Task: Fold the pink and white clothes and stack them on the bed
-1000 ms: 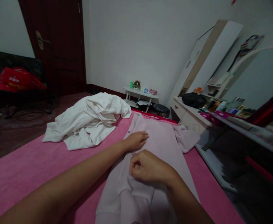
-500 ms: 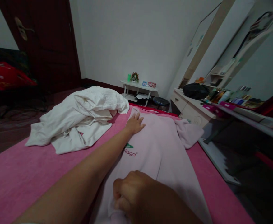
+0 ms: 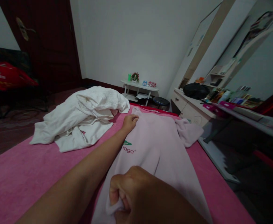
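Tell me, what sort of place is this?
Most likely a bedroom: a pink cover lies over what looks like a bed, a pale pink garment is spread on it, and a dresser with bottles on top stands to the right.

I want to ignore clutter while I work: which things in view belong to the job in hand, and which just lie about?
In use:
pale pink garment, gripped by the right hand; left hand at its far left edge
pink bed cover beneath

Apparently just lying about:
crumpled white cloth
red bag
black bundle
bottles
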Motion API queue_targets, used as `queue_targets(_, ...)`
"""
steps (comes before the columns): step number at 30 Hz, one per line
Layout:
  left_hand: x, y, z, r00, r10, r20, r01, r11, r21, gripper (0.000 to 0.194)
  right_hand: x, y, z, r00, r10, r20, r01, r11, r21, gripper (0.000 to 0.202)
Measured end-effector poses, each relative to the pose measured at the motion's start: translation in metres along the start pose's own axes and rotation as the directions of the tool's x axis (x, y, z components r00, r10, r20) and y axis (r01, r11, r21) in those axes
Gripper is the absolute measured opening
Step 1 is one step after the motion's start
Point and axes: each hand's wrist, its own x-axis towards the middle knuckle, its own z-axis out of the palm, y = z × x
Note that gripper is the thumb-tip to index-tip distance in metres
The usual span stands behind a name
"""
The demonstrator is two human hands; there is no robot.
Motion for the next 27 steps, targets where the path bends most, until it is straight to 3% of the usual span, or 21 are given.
queue_targets(2, 0.000, -0.003, -0.002, 0.999, -0.041, -0.018, 0.042, 0.999, 0.020, 0.027, 0.010, 0.005, 0.007, 0.997, -0.056, 0.053, 0.054, 0.998, 0.038, 0.023)
queue_targets(6, -0.007, 0.002, -0.012, 0.996, -0.078, -0.032, 0.081, 0.991, 0.111, 0.022, 0.041, 0.024, 0.018, 0.929, -0.060, 0.366, 0.012, 0.991, 0.133, 0.020)
queue_targets(9, -0.015, 0.021, -0.018, 0.997, -0.027, -0.066, 0.039, 0.981, 0.188, 0.022, 0.052, 0.034, 0.021, 0.907, -0.040, 0.419, -0.052, 0.978, 0.205, 0.030)
queue_targets(10, -0.018, 0.028, -0.018, 0.999, 0.020, -0.028, -0.014, 0.975, 0.224, 0.024, 0.053, 0.035, 0.022, 0.910, -0.036, 0.414, -0.054, 0.978, 0.203, 0.032)
queue_targets(12, -0.024, 0.039, -0.015, 0.979, 0.123, 0.162, -0.165, 0.944, 0.285, 0.033, 0.051, 0.035, 0.025, 0.919, -0.026, 0.393, -0.048, 0.983, 0.178, 0.035)
queue_targets(15, -0.035, 0.045, -0.005, 0.894, 0.167, 0.416, -0.311, 0.899, 0.307, 0.046, 0.046, 0.034, 0.027, 0.929, -0.044, 0.368, -0.034, 0.979, 0.203, 0.034)
queue_targets(18, -0.044, 0.042, 0.005, 0.894, 0.140, 0.426, -0.292, 0.902, 0.317, 0.051, 0.043, 0.040, 0.013, 0.938, -0.126, 0.324, -0.034, 0.894, 0.447, 0.029)
queue_targets(19, -0.046, 0.041, 0.006, 0.897, 0.133, 0.421, -0.287, 0.901, 0.327, 0.052, 0.042, 0.048, 0.003, 0.963, -0.119, 0.242, -0.028, 0.849, 0.527, 0.027)
queue_targets(21, -0.049, 0.041, 0.006, 0.907, 0.124, 0.402, -0.278, 0.894, 0.351, 0.052, 0.041, 0.075, -0.023, 0.996, 0.028, -0.083, 0.028, 0.798, 0.602, 0.024)
queue_targets(22, -0.050, 0.041, 0.006, 0.913, 0.125, 0.388, -0.275, 0.891, 0.361, 0.052, 0.040, 0.095, -0.039, 0.936, 0.156, -0.316, 0.064, 0.808, 0.586, 0.023)
queue_targets(23, -0.051, 0.042, 0.005, 0.920, 0.128, 0.371, -0.272, 0.889, 0.369, 0.052, 0.038, 0.119, -0.056, 0.793, 0.271, -0.546, 0.094, 0.830, 0.549, 0.022)
queue_targets(25, -0.053, 0.044, 0.004, 0.931, 0.138, 0.339, -0.268, 0.888, 0.374, 0.052, 0.031, 0.174, -0.089, 0.351, 0.406, -0.844, 0.045, 0.893, 0.448, 0.023)
queue_targets(26, -0.054, 0.045, 0.004, 0.935, 0.142, 0.325, -0.265, 0.888, 0.375, 0.051, 0.025, 0.202, -0.104, 0.132, 0.421, -0.897, -0.069, 0.907, 0.416, 0.027)
queue_targets(27, -0.054, 0.045, 0.004, 0.939, 0.145, 0.312, -0.262, 0.888, 0.377, 0.050, 0.018, 0.229, -0.118, -0.038, 0.403, -0.914, -0.211, 0.891, 0.402, 0.033)
